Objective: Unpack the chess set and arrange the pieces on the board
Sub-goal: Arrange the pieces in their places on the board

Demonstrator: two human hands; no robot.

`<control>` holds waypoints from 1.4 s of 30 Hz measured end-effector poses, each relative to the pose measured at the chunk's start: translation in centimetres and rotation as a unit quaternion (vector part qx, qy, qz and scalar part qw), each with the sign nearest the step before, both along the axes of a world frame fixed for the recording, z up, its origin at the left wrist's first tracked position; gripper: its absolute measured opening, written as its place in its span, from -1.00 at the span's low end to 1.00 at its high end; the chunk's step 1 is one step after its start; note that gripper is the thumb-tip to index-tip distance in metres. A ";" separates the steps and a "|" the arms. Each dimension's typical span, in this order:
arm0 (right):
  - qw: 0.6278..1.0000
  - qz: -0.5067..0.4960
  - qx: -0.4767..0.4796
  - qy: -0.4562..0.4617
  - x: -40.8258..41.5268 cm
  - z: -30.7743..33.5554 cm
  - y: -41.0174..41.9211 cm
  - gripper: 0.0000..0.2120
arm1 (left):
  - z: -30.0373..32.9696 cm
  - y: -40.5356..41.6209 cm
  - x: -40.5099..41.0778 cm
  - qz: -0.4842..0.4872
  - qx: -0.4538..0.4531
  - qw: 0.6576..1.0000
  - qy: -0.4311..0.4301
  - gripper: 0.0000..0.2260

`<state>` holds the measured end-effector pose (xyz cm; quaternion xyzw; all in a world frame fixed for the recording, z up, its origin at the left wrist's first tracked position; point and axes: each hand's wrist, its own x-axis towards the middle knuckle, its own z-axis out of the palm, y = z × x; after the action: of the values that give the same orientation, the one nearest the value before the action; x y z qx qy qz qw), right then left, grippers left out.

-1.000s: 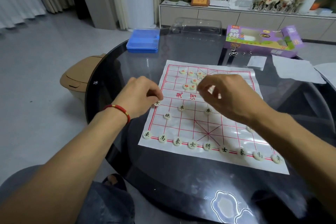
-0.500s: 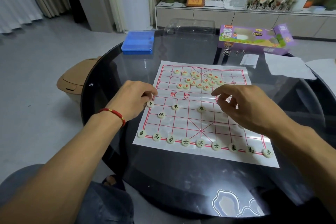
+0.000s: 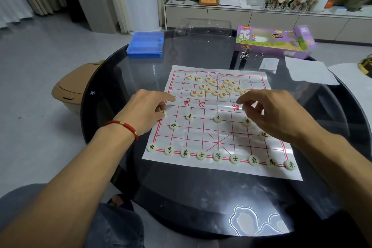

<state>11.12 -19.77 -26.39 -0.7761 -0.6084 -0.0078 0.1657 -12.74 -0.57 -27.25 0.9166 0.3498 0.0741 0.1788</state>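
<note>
The paper chess board (image 3: 201,135) lies flat on the round black glass table (image 3: 201,197). Black-lettered pieces (image 3: 217,156) line its near row, with two cannons and several soldiers ahead of them. Red-lettered pieces (image 3: 215,87) sit in a loose cluster on the far half. My left hand (image 3: 147,112) rests at the board's left edge, its fingertips on a mostly hidden black soldier piece (image 3: 163,112). My right hand (image 3: 269,112) hovers over the right side with curled, spread fingers and nothing in them, just above a black soldier (image 3: 246,121).
Far across the table stand a blue plastic box (image 3: 146,45), a clear plastic cover (image 3: 203,26) and the purple chess carton (image 3: 273,42). White paper sheets (image 3: 308,72) lie far right. A brown bin (image 3: 70,86) stands on the floor to the left.
My right hand has moved from the red cluster to the right side of the board, where a black soldier now shows under its fingers. My left hand stayed at the left edge.
</note>
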 end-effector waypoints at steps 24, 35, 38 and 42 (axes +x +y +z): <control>0.993 -0.039 -0.087 -0.064 9.4 -0.1 5.6 -0.74 | 2.7 -0.7 8.5 -0.019 0.012 1.000 -0.008 -0.68; 0.995 -0.009 -0.083 -0.053 9.7 -1.6 5.6 -0.72 | 2.2 -1.7 19.0 -0.104 0.033 0.992 0.061 -0.65; 0.997 -0.014 -0.066 -0.032 11.2 -1.3 5.0 -0.79 | 1.6 -1.7 19.7 -0.094 0.031 0.993 0.066 -0.60; 0.994 -0.110 -0.002 -0.016 14.3 -2.0 4.0 -0.81 | 1.2 -0.6 20.1 -0.075 0.017 0.994 0.075 -0.56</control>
<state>25.38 -15.72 -28.39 -0.8386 -0.5216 -0.0372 0.1526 7.37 -1.17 -26.03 0.9462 0.2910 -0.0022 0.1411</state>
